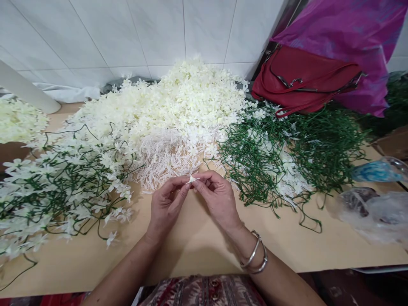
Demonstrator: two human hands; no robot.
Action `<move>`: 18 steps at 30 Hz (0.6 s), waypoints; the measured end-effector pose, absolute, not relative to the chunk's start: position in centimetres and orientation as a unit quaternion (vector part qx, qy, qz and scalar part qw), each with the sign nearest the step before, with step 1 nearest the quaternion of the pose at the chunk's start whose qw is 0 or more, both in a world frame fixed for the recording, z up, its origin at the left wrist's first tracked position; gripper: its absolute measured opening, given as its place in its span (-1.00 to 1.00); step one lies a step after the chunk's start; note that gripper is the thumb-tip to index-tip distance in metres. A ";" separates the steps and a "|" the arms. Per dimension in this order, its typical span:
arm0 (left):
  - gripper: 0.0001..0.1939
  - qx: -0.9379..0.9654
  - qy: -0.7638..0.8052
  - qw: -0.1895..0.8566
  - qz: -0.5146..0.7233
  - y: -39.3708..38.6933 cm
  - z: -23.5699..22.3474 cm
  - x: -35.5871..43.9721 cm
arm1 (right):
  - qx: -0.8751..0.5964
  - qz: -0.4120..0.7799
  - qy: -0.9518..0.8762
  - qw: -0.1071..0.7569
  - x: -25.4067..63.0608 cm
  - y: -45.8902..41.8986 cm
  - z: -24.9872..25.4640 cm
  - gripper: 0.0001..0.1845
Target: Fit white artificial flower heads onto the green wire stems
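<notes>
Between the fingertips of both hands, over the middle of the table, is a small white artificial flower (pixel 192 179). My left hand (pixel 169 202) pinches it from the left, and my right hand (pixel 217 197) pinches it from the right. Whether a thin stem piece sits inside the pinch is hidden by the fingers. Just beyond the fingertips lies a heap of short white sticks (pixel 162 159). Behind that rises a large pile of loose cream-white flower heads (pixel 191 97). Green wire-like stems (pixel 255 157) are heaped to the right of my right hand.
Flowers joined to green stems (pixel 70 187) spread over the table's left side. A red handbag (pixel 306 78) and a purple plastic bag (pixel 357 38) stand at the back right. Clear plastic bags (pixel 379 212) lie at the right edge. A white pole (pixel 28 87) rises at the left, before a tiled wall (pixel 159 34).
</notes>
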State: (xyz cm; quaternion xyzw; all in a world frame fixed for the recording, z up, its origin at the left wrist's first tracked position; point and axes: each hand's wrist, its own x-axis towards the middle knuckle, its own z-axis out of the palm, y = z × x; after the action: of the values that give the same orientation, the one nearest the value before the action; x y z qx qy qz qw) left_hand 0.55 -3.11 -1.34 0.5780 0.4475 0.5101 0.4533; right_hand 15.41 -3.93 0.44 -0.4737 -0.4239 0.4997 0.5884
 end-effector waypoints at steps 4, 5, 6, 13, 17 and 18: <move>-0.82 0.593 0.456 0.437 0.500 -3.2 -1.2 0.6 | -0.473 0.494 -0.424 0.594 15.7 -3.8 0.3 -0.93; -0.81 0.589 0.457 0.436 0.504 -3.2 -1.0 0.6 | -0.471 0.485 -0.430 0.599 15.7 -3.8 0.2 -0.93; -0.80 0.585 0.457 0.435 0.510 -3.2 -0.9 0.7 | -0.465 0.476 -0.436 0.606 15.7 -3.8 0.2 -0.92; -0.81 0.569 0.472 0.407 0.536 -3.2 -0.8 0.7 | -0.425 0.519 -0.418 0.612 15.5 -4.0 0.1 -0.86; -0.81 0.575 0.479 0.401 0.528 -3.2 -1.1 0.6 | -0.425 0.535 -0.413 0.602 15.5 -4.0 0.2 -0.89; -0.81 0.575 0.480 0.401 0.527 -3.3 -1.1 0.6 | -0.422 0.535 -0.422 0.598 15.6 -4.1 0.2 -0.90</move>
State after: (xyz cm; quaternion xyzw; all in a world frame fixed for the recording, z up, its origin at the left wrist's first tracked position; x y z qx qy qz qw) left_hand 0.62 -3.25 -1.06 0.5754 0.4800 0.5273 0.4006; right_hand 15.55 -4.07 0.25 -0.4223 -0.4220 0.5349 0.5979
